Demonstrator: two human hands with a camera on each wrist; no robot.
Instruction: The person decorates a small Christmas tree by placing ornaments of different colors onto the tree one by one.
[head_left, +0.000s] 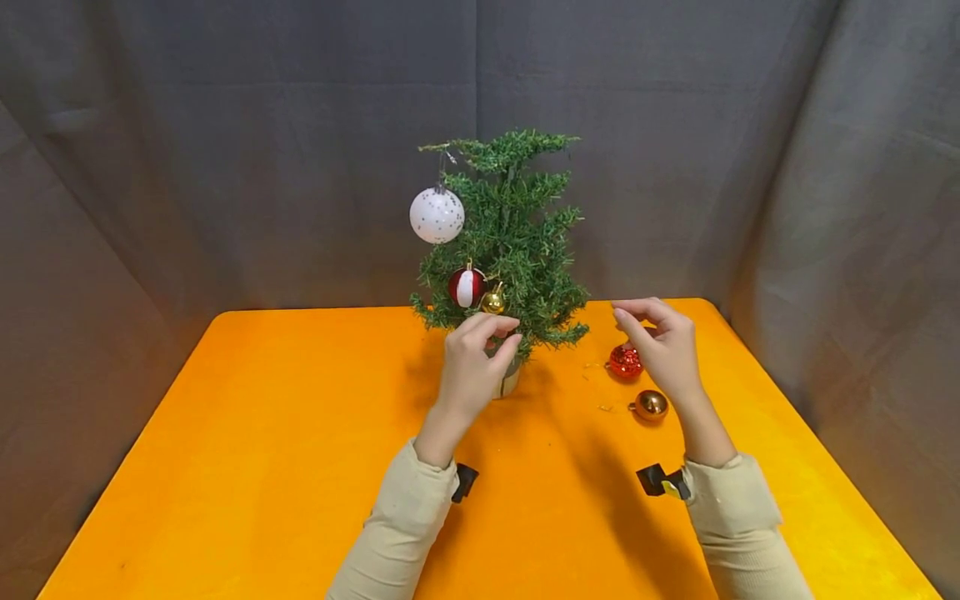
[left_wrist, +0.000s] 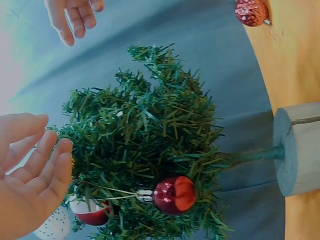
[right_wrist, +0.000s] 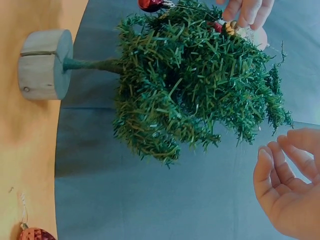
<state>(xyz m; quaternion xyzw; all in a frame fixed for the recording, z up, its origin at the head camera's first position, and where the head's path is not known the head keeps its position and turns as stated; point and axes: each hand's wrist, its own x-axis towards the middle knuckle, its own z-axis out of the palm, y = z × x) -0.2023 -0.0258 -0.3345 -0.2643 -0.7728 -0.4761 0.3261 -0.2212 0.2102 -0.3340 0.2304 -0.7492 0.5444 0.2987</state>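
A small green Christmas tree (head_left: pixel 517 225) stands on a pale wooden base (left_wrist: pixel 305 150). In front of its lower branches is my left hand (head_left: pixel 468 367), thumb apart from loosely bent fingers, holding nothing. Just above that hand hang a small gold bauble (head_left: pixel 493 302) and a red-and-white bauble (head_left: pixel 466 287). Higher up on the left, a white dotted bauble (head_left: pixel 437 215) dangles from a branch tip. A shiny red bauble (left_wrist: pixel 175 195) hangs low in the left wrist view. My right hand (head_left: pixel 667 350) is raised right of the tree, fingers loosely bent, with nothing between thumb and fingers.
On the orange tabletop (head_left: pixel 300 450), a red textured bauble (head_left: pixel 625 363) and a copper bauble (head_left: pixel 651 406) lie to the right of the tree, below my right hand. Grey curtains (head_left: pixel 300 167) enclose the back and both sides.
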